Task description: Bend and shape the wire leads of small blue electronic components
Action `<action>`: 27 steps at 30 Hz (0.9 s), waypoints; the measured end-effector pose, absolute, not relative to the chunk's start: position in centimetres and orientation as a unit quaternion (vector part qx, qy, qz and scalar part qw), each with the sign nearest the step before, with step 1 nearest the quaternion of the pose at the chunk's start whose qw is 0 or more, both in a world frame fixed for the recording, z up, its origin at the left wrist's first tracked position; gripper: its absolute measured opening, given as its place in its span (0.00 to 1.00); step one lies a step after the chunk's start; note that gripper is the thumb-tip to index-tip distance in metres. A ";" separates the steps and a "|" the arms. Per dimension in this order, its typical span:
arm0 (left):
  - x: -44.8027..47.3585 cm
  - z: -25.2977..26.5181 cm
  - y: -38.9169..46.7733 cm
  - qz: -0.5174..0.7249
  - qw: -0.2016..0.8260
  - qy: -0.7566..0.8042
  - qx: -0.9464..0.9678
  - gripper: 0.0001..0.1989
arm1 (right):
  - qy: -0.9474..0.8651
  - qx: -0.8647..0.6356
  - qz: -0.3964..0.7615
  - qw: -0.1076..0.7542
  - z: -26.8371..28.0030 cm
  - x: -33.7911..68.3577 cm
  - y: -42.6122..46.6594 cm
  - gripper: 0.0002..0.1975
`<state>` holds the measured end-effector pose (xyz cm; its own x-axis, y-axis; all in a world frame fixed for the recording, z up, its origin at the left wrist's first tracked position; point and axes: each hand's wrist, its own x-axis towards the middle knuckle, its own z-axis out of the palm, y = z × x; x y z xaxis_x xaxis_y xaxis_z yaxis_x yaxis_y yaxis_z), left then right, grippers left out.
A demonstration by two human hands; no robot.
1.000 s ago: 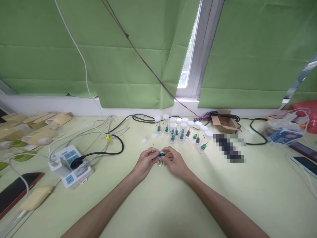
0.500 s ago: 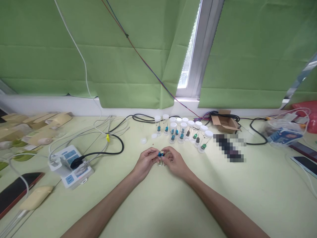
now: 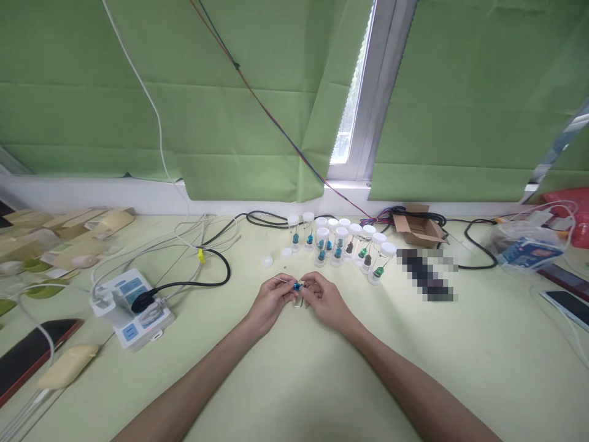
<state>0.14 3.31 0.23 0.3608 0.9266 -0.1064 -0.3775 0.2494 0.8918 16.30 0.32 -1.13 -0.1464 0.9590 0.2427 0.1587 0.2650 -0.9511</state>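
Note:
Between my two hands is a small shiny blue part, with a thin bent metal wire hanging below it. My left hand pinches the blue part from the left, and a thin pale wire sticks out past its fingers. From the right, the fingertips of my right hand close in on the same part; fingers cover much of it, so its exact kind is unclear. Beyond my hands stand several clear vials with white caps, holding blue, green and dark pieces on thin wires. Two loose white caps lie nearby.
A white power strip with plugs and cables is on the left, near a phone and a cream case. An open cardboard box sits at the back right. Another phone lies far right.
The fingers of my right hand have shifted slightly around the blue part, and a dark reddish bit at its right end is now less visible. My left hand stays in place.

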 end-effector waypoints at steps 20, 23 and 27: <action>0.1 0.3 3.3 0.459 0.713 0.338 0.409 0.08 | -0.636 -0.435 0.415 0.484 -1.0 16.3 0.2 0.13; 0.1 0.3 3.3 0.458 0.711 0.341 0.410 0.08 | -0.641 -0.438 0.404 0.484 -1.1 16.3 0.2 0.13; 0.1 0.3 3.2 0.455 0.714 0.339 0.410 0.08 | -0.636 -0.428 0.423 0.484 -1.3 16.3 0.4 0.12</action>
